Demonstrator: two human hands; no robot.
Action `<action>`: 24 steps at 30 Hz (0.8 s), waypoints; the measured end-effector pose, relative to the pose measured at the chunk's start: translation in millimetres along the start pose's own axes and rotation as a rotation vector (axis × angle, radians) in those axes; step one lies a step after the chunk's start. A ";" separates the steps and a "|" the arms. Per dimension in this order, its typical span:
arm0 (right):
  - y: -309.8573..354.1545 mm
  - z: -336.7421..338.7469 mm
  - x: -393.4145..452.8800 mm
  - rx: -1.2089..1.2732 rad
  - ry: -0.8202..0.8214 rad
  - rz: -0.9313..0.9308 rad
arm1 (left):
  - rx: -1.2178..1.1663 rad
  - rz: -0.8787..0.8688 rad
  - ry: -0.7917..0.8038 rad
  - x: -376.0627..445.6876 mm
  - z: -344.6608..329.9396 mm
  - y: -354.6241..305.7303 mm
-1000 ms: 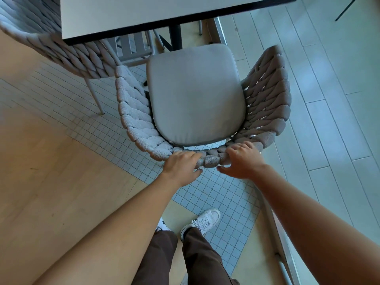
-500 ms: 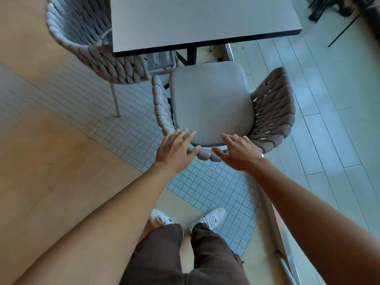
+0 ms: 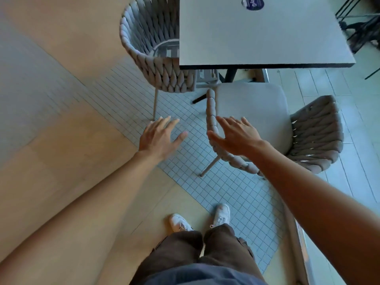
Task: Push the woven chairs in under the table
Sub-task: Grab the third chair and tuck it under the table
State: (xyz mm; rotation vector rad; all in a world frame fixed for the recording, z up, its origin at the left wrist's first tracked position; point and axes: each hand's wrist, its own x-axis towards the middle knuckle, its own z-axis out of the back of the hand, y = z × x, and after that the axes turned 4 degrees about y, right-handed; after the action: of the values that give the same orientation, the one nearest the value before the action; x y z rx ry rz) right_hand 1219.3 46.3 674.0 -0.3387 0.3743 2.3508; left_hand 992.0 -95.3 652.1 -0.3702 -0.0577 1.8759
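Bare tiled floor (image 3: 181, 128) lies open between the two woven chairs, under the left hand (image 3: 159, 138), which hovers flat and touches nothing. The near chair (image 3: 314, 136) blocks the right side, its braided rim under the spread right hand (image 3: 236, 136). The desk (image 3: 263, 36) overhangs the far chair (image 3: 148, 46) and the near seat's front edge; its dark leg stands between them.

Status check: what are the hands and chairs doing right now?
Left hand and right hand open, empty. Near chair barely under table. Second chair partly in. Nothing blocking.
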 end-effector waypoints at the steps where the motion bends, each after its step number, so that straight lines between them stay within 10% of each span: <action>1: 11.0 3.3 10.6 -0.001 0.004 0.016 | -0.006 0.018 -0.018 -1.2 5.8 12.9; 24: 171.9 96.5 335.3 -0.153 0.048 0.410 | 0.033 0.353 -0.151 115.1 104.8 248.6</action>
State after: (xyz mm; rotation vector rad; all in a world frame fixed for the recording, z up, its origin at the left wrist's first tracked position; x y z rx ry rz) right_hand 850.2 168.6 676.9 -0.4242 0.3097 2.7856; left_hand 701.9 -56.3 670.4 -0.2251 -0.0669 2.2491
